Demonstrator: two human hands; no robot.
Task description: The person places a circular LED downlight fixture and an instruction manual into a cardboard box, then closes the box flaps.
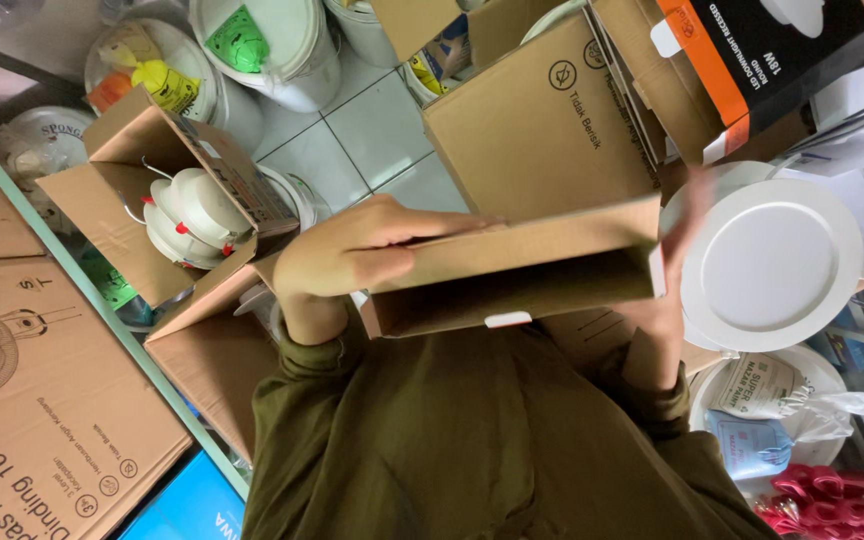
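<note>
I hold a small flat brown cardboard box (522, 262) in front of my chest, its open side facing me. My left hand (352, 255) grips its left end, fingers laid along the top flap. My right hand (668, 300) holds the right end and is blurred. Just right of that hand lies a round white flat lamp (774, 265). My olive green sleeves and torso fill the lower middle of the view.
An open carton (102, 190) with several white round lamps stands at left. A larger brown carton (542, 120) and a black and orange box (772, 50) sit behind. White buckets (272, 40), a fan carton (32, 400), plastic bags (762, 400) and red items (822, 495) crowd around.
</note>
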